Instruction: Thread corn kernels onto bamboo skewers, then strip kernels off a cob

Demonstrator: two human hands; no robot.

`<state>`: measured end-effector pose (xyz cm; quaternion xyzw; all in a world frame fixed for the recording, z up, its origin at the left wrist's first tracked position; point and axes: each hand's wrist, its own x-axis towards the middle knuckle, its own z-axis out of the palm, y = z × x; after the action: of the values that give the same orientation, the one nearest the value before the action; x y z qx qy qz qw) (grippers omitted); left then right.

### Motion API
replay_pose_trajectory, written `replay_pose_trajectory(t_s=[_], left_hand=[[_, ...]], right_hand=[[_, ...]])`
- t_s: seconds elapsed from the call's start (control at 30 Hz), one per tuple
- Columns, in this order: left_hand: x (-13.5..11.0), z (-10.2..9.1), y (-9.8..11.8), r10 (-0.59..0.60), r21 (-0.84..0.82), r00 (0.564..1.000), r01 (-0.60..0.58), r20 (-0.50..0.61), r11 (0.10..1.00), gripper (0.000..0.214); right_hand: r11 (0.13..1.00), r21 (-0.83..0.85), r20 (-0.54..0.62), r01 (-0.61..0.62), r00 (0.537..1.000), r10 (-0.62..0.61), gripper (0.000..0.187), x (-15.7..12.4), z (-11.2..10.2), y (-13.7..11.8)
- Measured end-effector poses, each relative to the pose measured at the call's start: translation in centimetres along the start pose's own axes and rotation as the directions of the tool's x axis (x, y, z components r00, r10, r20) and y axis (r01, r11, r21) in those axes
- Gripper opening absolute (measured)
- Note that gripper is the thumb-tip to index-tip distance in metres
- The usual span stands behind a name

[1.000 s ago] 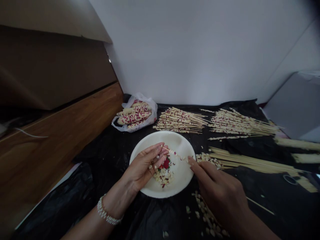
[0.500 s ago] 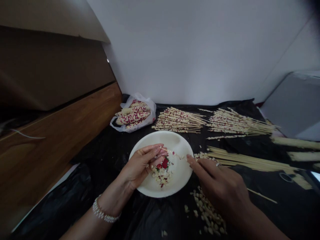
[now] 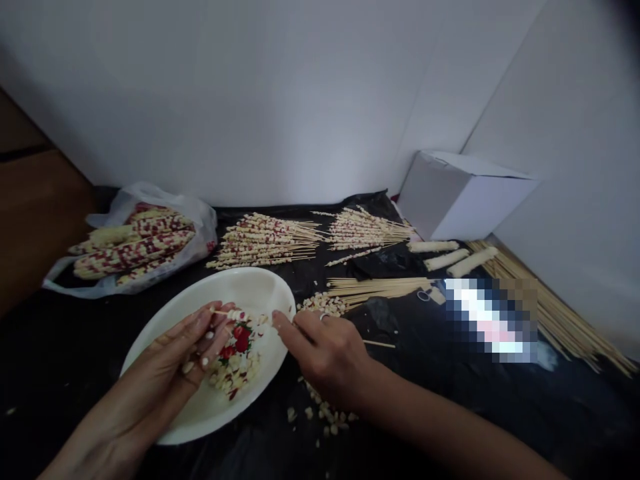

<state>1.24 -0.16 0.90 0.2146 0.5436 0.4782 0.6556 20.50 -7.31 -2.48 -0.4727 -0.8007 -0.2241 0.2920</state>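
Note:
A thin bamboo skewer threaded with pale corn kernels spans the gap between my hands above a white plate. My left hand pinches the skewer's near end with curled fingers. My right hand, wearing a ring, holds the other end between thumb and index finger. Below the skewer, loose corn kernels and red pieces lie on the plate. Kernels also spill onto the black plastic sheet, in a heap under my right hand.
Finished kernel skewers lie in bundles behind the plate, beside a plastic bag of red-flecked corn cobs. Bare skewers, pale rolled sticks, a white box and a blurred patch sit to the right.
The view has swung left, so the plate and bag sit further left and the white box shows fully. My hands still hold the skewer above the plate.

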Motion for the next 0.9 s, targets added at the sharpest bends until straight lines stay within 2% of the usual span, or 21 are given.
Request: replay_pose_trajectory(t_s=[0.1, 0.33, 0.53, 0.7, 0.8, 0.9], left_hand=[[-0.2, 0.2, -0.3, -0.013, 0.014, 0.999, 0.014, -0.040, 1.000, 0.024], [-0.1, 0.0, -0.8, -0.064, 0.074, 0.998, 0.062, 0.015, 0.995, 0.022], [-0.6, 0.2, 0.0, -0.101, 0.089, 0.994, 0.097, 0.050, 0.991, 0.023], [-1.3, 0.8, 0.8, -0.129, 0.132, 0.991, 0.132, -0.033, 0.982, 0.046], [-1.4, 1.1, 0.8, -0.117, 0.155, 0.992, 0.122, -0.043, 0.980, 0.041], [-1.5, 1.3, 0.8, -0.102, 0.102, 0.991, 0.110, -0.081, 0.989, 0.032]], right_hand=[[1.000, 0.006, -0.006, -0.002, 1.000, 0.002, 0.032, -0.1, 0.0, -0.2], [1.000, 0.021, 0.010, 0.003, 1.000, -0.004, 0.033, -0.1, 0.1, -0.4], [0.999, 0.009, 0.032, -0.052, 0.998, 0.052, 0.032, -0.2, 0.0, -0.4], [0.996, 0.019, 0.023, -0.091, 0.996, 0.090, 0.032, -0.3, 0.3, -0.3], [0.996, 0.023, 0.039, -0.089, 0.995, 0.088, 0.032, -0.4, 0.4, -0.4], [0.996, 0.030, 0.037, -0.080, 0.996, 0.079, 0.032, -0.4, 0.5, -0.4]])
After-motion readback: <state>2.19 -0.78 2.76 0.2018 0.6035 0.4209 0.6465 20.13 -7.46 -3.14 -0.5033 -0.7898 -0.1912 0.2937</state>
